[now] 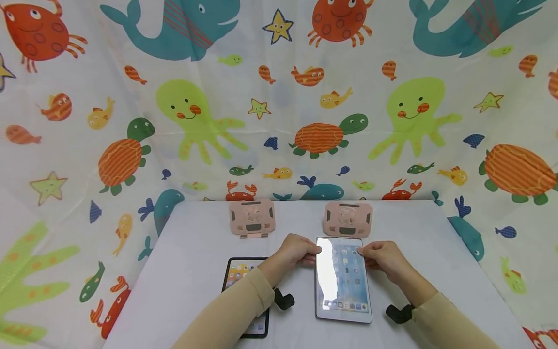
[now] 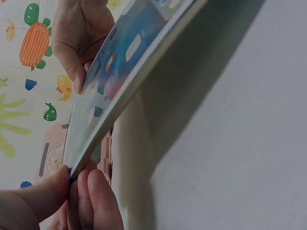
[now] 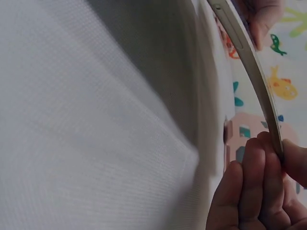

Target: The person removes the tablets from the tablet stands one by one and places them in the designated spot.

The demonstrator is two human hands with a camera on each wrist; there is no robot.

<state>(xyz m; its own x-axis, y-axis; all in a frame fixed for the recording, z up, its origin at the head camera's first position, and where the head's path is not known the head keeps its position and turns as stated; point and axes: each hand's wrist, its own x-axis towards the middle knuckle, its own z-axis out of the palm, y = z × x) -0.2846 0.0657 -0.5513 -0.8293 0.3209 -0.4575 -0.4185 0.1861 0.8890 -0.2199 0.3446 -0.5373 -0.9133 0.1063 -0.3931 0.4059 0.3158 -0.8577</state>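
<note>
A white-framed tablet (image 1: 348, 278) with a lit home screen is held between both hands, its far end raised off the table in the wrist views. My left hand (image 1: 296, 249) pinches its upper left edge, thumb on the screen side and fingers behind. At the upper right edge my right hand (image 1: 385, 259) pinches it the same way. The left wrist view shows the left thumb and fingers at the tablet's (image 2: 127, 72) corner. In the right wrist view the right hand (image 3: 261, 187) grips the thin edge of the tablet (image 3: 252, 67).
A black-framed tablet (image 1: 261, 327) lies to the left, partly under the left forearm. Two pink tablet stands (image 1: 252, 218) are at the back of the white table (image 1: 192, 271), one behind each tablet. A sea-animal curtain (image 1: 279, 131) hangs behind.
</note>
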